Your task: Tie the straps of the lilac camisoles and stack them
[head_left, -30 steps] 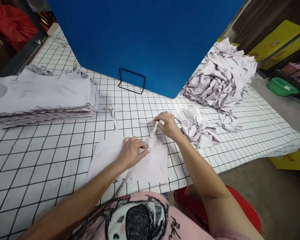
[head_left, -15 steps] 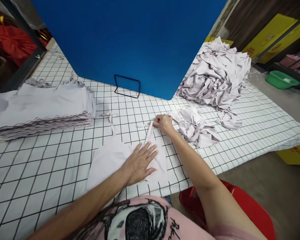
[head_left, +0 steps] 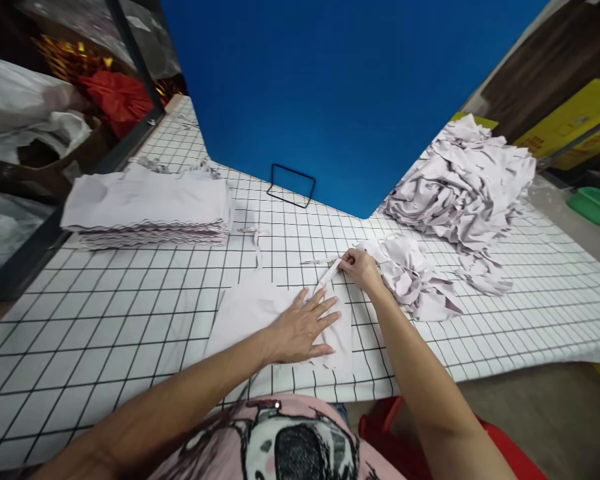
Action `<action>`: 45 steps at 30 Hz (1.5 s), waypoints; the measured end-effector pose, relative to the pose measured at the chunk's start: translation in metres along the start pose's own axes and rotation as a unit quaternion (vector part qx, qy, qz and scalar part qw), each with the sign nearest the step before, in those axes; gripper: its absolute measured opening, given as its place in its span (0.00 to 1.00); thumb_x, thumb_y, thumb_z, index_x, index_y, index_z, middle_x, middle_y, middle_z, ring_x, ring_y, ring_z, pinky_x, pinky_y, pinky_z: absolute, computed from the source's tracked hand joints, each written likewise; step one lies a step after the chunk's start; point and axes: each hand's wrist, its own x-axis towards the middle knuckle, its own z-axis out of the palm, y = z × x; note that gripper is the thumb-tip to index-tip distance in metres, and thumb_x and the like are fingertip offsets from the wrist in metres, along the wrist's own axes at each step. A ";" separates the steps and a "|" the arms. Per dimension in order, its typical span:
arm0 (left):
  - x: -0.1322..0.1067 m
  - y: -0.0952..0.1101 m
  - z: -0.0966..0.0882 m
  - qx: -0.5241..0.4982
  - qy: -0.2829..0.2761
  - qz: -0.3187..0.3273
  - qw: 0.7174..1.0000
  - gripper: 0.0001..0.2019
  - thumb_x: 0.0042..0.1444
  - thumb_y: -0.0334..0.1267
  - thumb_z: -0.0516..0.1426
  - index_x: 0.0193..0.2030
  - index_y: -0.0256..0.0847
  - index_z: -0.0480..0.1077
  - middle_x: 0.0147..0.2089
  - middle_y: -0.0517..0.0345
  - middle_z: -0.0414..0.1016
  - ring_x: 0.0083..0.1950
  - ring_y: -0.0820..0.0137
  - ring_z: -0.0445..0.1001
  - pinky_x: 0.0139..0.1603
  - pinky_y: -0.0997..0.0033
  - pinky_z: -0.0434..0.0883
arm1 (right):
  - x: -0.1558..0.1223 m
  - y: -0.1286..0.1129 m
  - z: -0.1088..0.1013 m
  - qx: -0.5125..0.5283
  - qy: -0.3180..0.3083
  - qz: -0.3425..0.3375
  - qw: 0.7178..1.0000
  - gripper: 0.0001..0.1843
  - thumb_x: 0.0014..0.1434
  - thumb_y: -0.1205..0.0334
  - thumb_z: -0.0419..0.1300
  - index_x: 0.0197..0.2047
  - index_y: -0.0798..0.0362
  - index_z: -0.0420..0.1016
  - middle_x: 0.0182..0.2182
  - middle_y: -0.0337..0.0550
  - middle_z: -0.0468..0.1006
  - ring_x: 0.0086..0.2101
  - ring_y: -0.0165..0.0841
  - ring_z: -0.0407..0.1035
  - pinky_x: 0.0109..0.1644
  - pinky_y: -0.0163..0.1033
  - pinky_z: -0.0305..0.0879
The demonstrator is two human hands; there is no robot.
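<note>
A pale lilac garment piece [head_left: 245,310] lies flat near the front edge of the checked table [head_left: 130,293]. My left hand [head_left: 303,327] rests on it, palm down, fingers spread. My right hand [head_left: 363,268] pinches the far end of the piece's narrow strap [head_left: 327,277], which runs from the garment's top right corner away from me.
A neat stack of flat lilac pieces [head_left: 150,207] sits at the left. A small crumpled heap [head_left: 410,277] lies just right of my right hand, a large heap [head_left: 463,183] behind it. A black wire stand [head_left: 291,185] stands before the blue screen. A red stool [head_left: 415,447] is below.
My left hand has gone from a pinch at the strap's base to lying flat and spread on the cloth. My right hand pulled the strap straight. The view swung left.
</note>
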 end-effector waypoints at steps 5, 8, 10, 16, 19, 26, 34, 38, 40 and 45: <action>-0.001 0.001 0.006 0.003 0.021 -0.031 0.999 0.35 0.66 0.60 0.41 0.73 0.42 0.50 0.77 0.50 0.38 0.77 0.56 0.32 0.73 0.46 0.39 | 0.006 0.001 0.007 0.009 -0.007 0.004 1.000 0.08 0.52 0.57 0.61 0.30 0.53 0.74 0.24 0.41 0.77 0.26 0.32 0.69 0.33 0.37 0.63; -0.001 0.003 0.008 -0.012 0.008 -0.030 0.999 0.36 0.65 0.62 0.41 0.73 0.44 0.49 0.77 0.51 0.40 0.77 0.56 0.35 0.73 0.46 0.41 | 0.010 0.005 -0.004 0.012 -0.049 0.015 0.999 0.08 0.48 0.59 0.64 0.32 0.53 0.77 0.25 0.42 0.79 0.27 0.34 0.72 0.32 0.37 0.66; -0.002 0.002 0.002 -0.023 0.020 -0.021 0.999 0.33 0.65 0.61 0.42 0.71 0.46 0.56 0.76 0.53 0.46 0.76 0.56 0.40 0.73 0.47 0.43 | 0.009 0.006 -0.014 0.010 -0.060 0.018 0.998 0.09 0.48 0.61 0.64 0.34 0.53 0.78 0.28 0.44 0.81 0.29 0.35 0.74 0.33 0.38 0.68; -0.024 -0.046 -0.045 -0.009 0.197 -0.309 0.931 0.12 0.64 0.44 0.54 0.40 0.39 0.73 0.47 0.48 0.74 0.52 0.58 0.70 0.52 0.56 0.66 | -0.006 -0.028 -0.024 -0.014 0.004 0.007 1.000 0.12 0.55 0.59 0.58 0.39 0.54 0.77 0.35 0.49 0.81 0.35 0.38 0.74 0.39 0.42 0.68; -0.037 -0.079 -0.057 -0.002 0.219 -0.424 0.879 0.11 0.57 0.45 0.61 0.36 0.39 0.72 0.45 0.48 0.73 0.51 0.55 0.69 0.50 0.55 0.65 | -0.008 -0.072 0.003 0.011 -0.047 -0.024 0.999 0.13 0.57 0.54 0.56 0.36 0.53 0.77 0.31 0.46 0.80 0.30 0.36 0.72 0.32 0.39 0.65; -0.042 -0.102 -0.046 0.000 0.250 -0.426 0.870 0.12 0.55 0.46 0.61 0.30 0.41 0.69 0.41 0.50 0.75 0.49 0.55 0.69 0.48 0.56 0.62 | 0.032 -0.163 0.117 0.008 -0.096 -0.059 0.994 0.10 0.53 0.55 0.64 0.29 0.52 0.71 0.30 0.44 0.78 0.33 0.36 0.71 0.35 0.38 0.63; -0.044 -0.109 -0.044 -0.018 0.262 -0.422 0.868 0.09 0.53 0.45 0.61 0.31 0.41 0.71 0.41 0.49 0.77 0.49 0.53 0.69 0.46 0.55 0.62 | 0.025 -0.180 0.109 0.088 -0.187 -0.107 0.973 0.10 0.63 0.54 0.54 0.36 0.52 0.65 0.31 0.40 0.77 0.31 0.31 0.70 0.35 0.36 0.65; -0.046 -0.111 -0.045 -0.043 0.260 -0.411 0.872 0.09 0.54 0.43 0.60 0.28 0.41 0.70 0.39 0.50 0.76 0.47 0.56 0.69 0.46 0.56 0.61 | -0.028 -0.172 0.047 0.172 -0.338 -0.224 0.898 0.13 0.65 0.53 0.57 0.47 0.52 0.68 0.39 0.45 0.80 0.38 0.33 0.74 0.39 0.37 0.68; -0.046 -0.112 -0.045 -0.052 0.262 -0.403 0.875 0.11 0.55 0.43 0.60 0.26 0.41 0.68 0.37 0.51 0.76 0.46 0.57 0.69 0.46 0.57 0.60 | -0.059 -0.168 0.022 0.124 -0.412 -0.277 0.859 0.13 0.64 0.55 0.59 0.50 0.51 0.73 0.45 0.46 0.80 0.41 0.33 0.74 0.42 0.39 0.69; -0.045 -0.115 -0.043 -0.061 0.275 -0.392 0.876 0.12 0.54 0.42 0.61 0.24 0.40 0.67 0.36 0.52 0.76 0.45 0.58 0.68 0.47 0.57 0.58 | -0.106 -0.157 -0.002 0.072 -0.437 -0.271 0.855 0.13 0.64 0.55 0.60 0.48 0.50 0.79 0.52 0.48 0.78 0.46 0.35 0.74 0.45 0.40 0.70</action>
